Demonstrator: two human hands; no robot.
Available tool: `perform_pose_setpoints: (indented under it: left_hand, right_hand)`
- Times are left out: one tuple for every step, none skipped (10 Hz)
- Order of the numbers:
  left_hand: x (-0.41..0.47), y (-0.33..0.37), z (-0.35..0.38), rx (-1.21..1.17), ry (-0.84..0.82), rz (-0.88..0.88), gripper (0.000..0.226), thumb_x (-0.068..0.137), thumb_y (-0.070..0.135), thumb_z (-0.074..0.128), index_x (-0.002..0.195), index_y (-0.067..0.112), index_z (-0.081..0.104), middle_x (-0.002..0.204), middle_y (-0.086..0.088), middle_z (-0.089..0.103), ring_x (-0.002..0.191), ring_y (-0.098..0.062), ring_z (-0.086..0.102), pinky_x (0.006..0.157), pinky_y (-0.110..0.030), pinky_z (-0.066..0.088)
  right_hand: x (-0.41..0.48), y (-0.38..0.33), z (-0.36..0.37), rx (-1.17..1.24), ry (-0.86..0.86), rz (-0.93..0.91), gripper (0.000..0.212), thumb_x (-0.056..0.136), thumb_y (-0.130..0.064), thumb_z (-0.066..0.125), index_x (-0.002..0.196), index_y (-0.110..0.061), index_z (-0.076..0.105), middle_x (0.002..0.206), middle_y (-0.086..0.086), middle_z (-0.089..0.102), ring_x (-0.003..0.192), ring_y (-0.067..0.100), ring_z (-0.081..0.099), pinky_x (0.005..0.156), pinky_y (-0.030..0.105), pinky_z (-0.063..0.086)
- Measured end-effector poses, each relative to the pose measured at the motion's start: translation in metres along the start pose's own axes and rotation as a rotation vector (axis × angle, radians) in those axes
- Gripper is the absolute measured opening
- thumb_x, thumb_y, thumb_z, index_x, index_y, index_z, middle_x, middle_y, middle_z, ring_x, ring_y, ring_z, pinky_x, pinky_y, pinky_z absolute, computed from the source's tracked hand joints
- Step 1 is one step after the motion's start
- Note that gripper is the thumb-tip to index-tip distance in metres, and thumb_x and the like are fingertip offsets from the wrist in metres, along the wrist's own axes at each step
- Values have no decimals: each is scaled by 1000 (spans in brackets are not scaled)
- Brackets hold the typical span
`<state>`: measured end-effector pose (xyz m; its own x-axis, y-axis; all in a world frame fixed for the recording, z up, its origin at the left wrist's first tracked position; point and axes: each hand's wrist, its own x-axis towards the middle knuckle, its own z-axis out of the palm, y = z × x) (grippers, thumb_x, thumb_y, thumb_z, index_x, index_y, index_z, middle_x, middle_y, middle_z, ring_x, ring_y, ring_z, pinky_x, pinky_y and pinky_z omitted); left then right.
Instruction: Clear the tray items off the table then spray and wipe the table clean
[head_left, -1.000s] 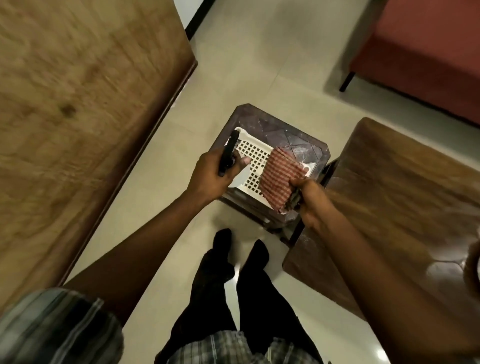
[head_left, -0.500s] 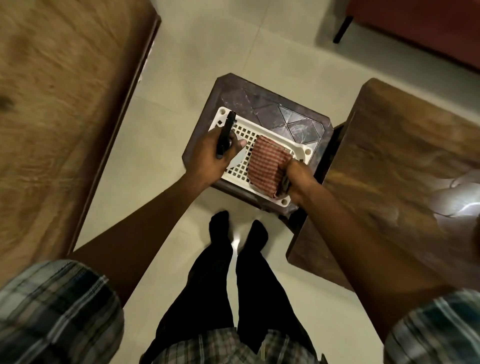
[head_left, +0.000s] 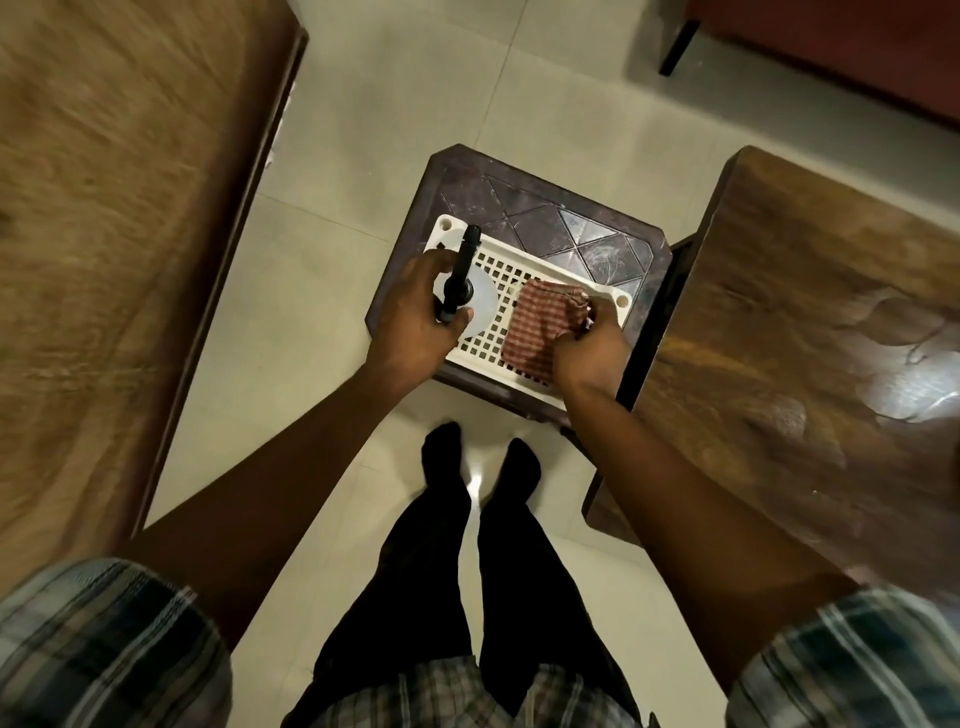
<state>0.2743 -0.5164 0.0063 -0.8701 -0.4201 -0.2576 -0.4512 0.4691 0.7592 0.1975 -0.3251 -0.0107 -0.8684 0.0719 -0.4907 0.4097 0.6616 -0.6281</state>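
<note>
Light wooden table (head_left: 104, 234) at 9 o'clock; dark wooden table (head_left: 805, 312) at 3 o'clock. Between them, at centre, a dark plastic stool (head_left: 545, 218) carries a white perforated tray (head_left: 448, 229). Tray contents: at its 9 o'clock end, a spray bottle (head_left: 462, 280), gripped by the left hand (head_left: 410, 322); at its 3 o'clock end, a checked cloth (head_left: 540, 322), pinched by the right hand (head_left: 592, 348).

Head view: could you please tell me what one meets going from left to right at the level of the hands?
light wooden table → left hand, gripping the spray bottle → checked cloth → right hand, pinching that cloth → dark wooden table
</note>
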Motion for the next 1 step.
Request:
perform_pose_setpoints:
  left_hand:
    - [-2,-4,-2,21,35,-1,52,86,-5,72,133,16,62,132,-3,66,92,-15,67,82,-29,61]
  right_hand:
    - [-10,1,1,-10,71,-103,54,87,6,49,133,-20,60,111,-6,69,99,16,68,83,22,52]
